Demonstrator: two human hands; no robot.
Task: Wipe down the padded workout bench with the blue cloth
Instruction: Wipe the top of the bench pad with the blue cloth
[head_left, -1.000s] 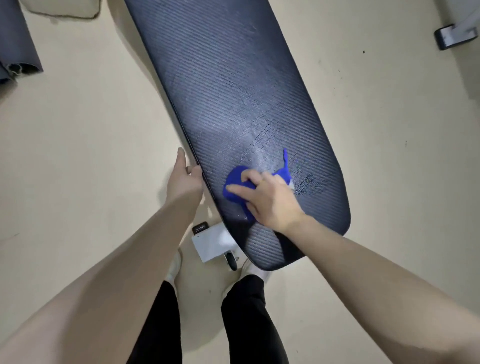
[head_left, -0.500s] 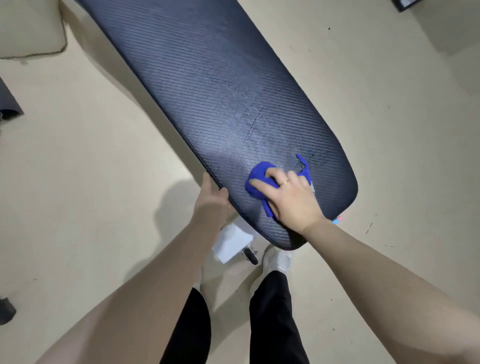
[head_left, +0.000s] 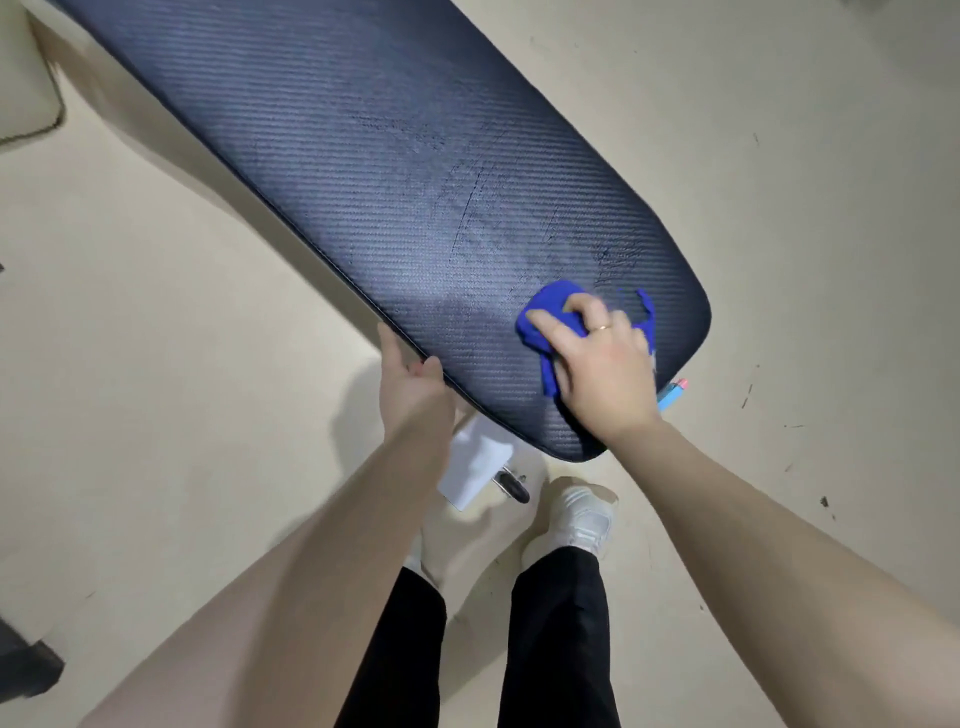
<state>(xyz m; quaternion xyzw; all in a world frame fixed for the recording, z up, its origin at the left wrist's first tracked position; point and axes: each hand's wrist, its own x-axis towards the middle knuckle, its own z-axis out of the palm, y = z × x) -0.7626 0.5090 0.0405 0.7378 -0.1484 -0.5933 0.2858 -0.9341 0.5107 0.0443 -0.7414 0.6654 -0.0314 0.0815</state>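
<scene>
The long dark padded bench (head_left: 374, 171) with a ribbed, carbon-weave surface runs from the top left down to its rounded near end. My right hand (head_left: 597, 364) presses the bunched blue cloth (head_left: 550, 312) flat onto the pad close to that near end; cloth pokes out past my fingers on the left and at the far right. My left hand (head_left: 408, 379) grips the bench's left edge, thumb on top and fingers tucked under the rim. Faint wipe streaks and scuffs show on the pad above the cloth.
A white bracket and a small black wheel (head_left: 483, 467) of the bench frame sit under the near end. My white shoe (head_left: 582, 514) and black trousers stand just below it. A light blue and pink object (head_left: 672, 392) peeks out under the pad's right side. Beige floor surrounds everything.
My right hand and the cloth have slid toward the bench's near right end. My left hand has kept its grip on the left edge. The view has shifted, so the bench lies more diagonally.
</scene>
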